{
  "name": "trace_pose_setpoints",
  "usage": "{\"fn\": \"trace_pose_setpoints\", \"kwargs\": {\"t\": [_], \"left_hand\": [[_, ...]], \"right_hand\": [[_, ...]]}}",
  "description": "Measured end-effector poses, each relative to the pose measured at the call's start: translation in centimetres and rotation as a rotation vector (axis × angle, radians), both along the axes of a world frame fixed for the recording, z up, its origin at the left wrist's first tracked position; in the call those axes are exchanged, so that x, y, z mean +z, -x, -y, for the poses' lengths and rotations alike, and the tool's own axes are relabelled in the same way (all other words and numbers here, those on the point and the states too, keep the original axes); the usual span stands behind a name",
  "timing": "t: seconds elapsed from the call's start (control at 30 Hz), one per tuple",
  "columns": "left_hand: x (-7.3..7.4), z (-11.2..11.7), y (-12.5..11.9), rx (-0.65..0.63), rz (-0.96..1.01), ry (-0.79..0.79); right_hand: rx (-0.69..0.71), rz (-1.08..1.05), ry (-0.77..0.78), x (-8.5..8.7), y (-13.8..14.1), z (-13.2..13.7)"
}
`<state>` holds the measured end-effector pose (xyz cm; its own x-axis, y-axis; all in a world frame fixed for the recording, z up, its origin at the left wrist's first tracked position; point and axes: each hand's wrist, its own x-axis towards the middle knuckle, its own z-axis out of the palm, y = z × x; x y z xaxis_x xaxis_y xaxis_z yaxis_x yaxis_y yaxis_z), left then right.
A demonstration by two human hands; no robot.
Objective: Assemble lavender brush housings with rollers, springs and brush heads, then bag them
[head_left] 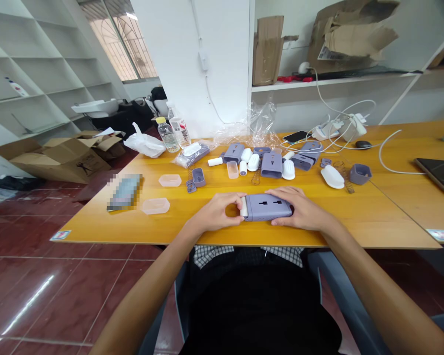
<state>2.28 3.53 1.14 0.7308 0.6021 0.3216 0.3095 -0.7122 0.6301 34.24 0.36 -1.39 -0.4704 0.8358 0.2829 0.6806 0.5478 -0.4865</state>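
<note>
A lavender plastic housing point(268, 207) lies flat on the surface point(358, 222), directly between the two grips, its long axis running left to right across the body. The left grip point(218, 212) is closed at the housing's left end, its fingers pinching a white cap point(243, 207) that sits against that end. The right grip point(299, 209) is also closed, curled over the housing's right end with the fingers across its top. The left grip is thus the nearer to the cap, and the right grip covers the opposite end.

Beyond both grips lie more lavender housings point(271, 165), white pieces point(288, 170) and loose springs point(256, 178). Left of the left grip sits a clear plastic lid point(155, 206). Well right of the right grip, near the surface's edge, lies a phone point(441, 175).
</note>
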Motion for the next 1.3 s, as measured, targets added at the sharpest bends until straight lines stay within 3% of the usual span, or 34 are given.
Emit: {"fn": "trace_pose_setpoints", "kwargs": {"t": [0.57, 1.3], "left_hand": [[0.11, -0.42, 0.20, -0.016, -0.026, 0.080], [-0.21, -0.80, 0.54, 0.015, -0.172, -0.027]], "right_hand": [[-0.003, 0.023, 0.012, 0.18, -0.02, 0.07], [-0.015, 0.064, 0.016, 0.32, 0.08, 0.08]]}}
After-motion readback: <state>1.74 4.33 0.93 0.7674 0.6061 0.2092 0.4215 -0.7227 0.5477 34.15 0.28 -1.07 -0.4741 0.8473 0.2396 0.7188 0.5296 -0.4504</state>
